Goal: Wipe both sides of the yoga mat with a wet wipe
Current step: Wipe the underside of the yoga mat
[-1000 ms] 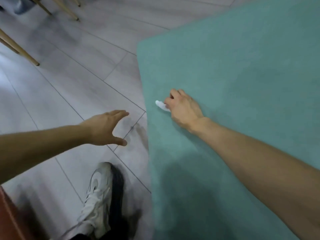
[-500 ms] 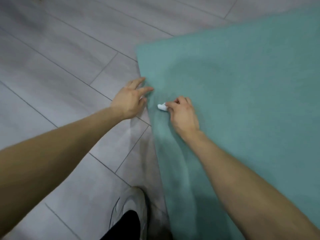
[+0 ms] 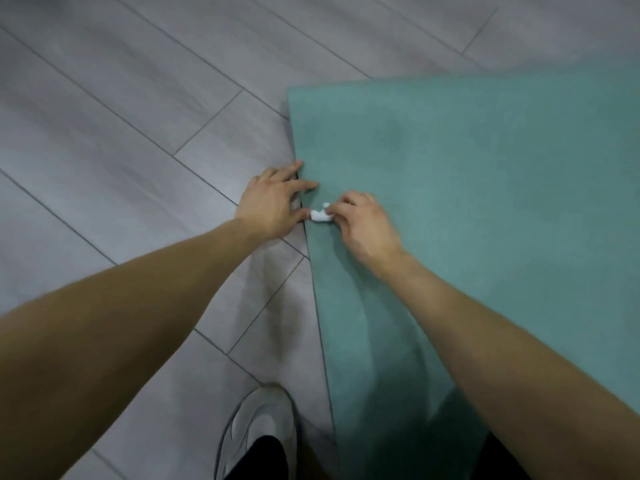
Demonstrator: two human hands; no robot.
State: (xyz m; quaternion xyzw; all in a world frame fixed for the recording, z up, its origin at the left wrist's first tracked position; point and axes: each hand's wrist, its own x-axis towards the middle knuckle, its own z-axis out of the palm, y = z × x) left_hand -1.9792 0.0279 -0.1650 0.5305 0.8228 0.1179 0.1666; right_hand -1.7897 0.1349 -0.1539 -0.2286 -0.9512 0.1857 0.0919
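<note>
At centre frame, along the long edge of the mat [image 3: 485,202], which fills the right half over the floor [image 3: 138,133], we judge the step to be taking hold of that edge to turn it over; next comes a lift. Our left hand [image 3: 270,206] lies spread, fingertips touching the edge. Our right hand [image 3: 363,226], curled, pinches the balled wipe [image 3: 320,215] against the mat.

Both arms stretched out, left hand [image 3: 272,204] fingers spread flat at the mat [image 3: 485,202] edge, right hand [image 3: 363,223] curled, pinching the wipe [image 3: 320,215] on it.
</note>
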